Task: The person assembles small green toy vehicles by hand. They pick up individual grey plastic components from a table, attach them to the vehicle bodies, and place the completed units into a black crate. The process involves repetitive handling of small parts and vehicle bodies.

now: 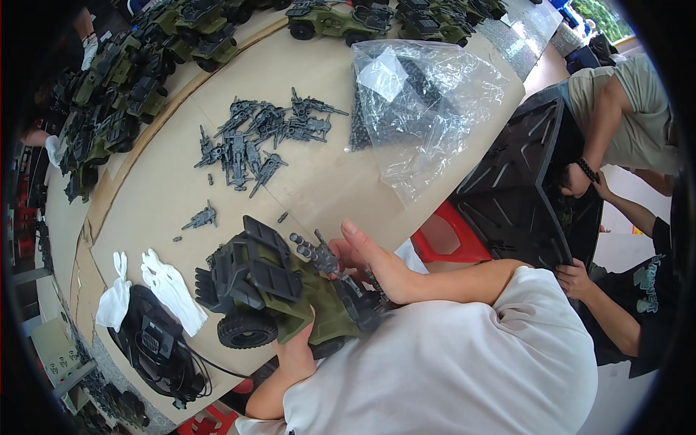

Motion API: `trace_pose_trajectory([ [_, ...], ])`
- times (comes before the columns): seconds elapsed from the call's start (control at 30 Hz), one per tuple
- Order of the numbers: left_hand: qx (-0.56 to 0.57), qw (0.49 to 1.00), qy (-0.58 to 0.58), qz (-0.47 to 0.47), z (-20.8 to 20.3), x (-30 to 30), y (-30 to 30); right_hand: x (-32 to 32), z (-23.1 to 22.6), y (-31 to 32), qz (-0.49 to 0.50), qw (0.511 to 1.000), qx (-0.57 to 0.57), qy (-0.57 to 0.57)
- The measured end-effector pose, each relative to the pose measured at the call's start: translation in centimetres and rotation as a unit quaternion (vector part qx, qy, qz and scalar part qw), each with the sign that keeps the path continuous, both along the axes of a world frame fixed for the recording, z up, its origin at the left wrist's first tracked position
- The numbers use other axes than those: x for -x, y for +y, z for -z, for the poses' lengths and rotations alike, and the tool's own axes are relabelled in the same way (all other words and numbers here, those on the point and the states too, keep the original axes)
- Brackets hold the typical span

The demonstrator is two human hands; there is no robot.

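Observation:
A green and black toy military vehicle (279, 297) is held up in front of my body, tilted, above the near edge of the table. My left hand (296, 351) grips it from below, with the fingers mostly hidden behind its body. On the vehicle's right part sits a dark grey toy gun (313, 254) with several barrels. My right hand (377, 264) is closed around the gun's rear side, thumb raised; its other fingertips are partly hidden. Loose grey toy guns (250, 138) lie in a pile farther off, with a single toy gun (201, 217) nearer.
A clear plastic bag (428, 109) of dark parts lies at the far right of the table. White gloves (170, 286) rest beside a black bag-like item (156, 344) at left. Rows of toy vehicles (123, 87) line the far side. Other people stand at right by a black crate (518, 181).

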State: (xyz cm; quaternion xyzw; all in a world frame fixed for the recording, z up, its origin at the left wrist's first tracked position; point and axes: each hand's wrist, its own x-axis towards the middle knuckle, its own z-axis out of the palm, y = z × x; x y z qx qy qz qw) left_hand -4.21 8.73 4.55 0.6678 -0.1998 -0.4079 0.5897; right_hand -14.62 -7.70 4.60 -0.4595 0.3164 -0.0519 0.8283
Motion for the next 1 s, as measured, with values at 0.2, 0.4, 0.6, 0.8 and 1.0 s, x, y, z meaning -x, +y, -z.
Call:
trace_pose_trajectory([
  [0.2,0.006,1.0,-0.016,-0.002,1.0,0.2,0.9,-0.1,-0.4,0.3,0.004,1.0,-0.009,0.0],
  [0.4,-0.005,0.999,0.033,-0.027,1.7,-0.4,-0.5,-0.2,0.2,-0.5,0.0,1.0,0.0,0.012],
  [0.6,0.2,0.952,0.213,-0.088,-0.1,-2.3,-3.9,0.1,-1.6,-3.5,-0.06,0.986,-0.031,-0.149],
  [0.8,0.285,0.949,0.117,0.062,-2.8,-2.1,-9.3,4.8,-6.4,-6.2,-0.059,0.966,0.224,-0.117],
  [1.0,0.171,0.976,-0.13,-0.024,-3.9,-6.9,-7.6,13.2,-12.1,-14.3,0.316,0.824,0.47,0.014],
])
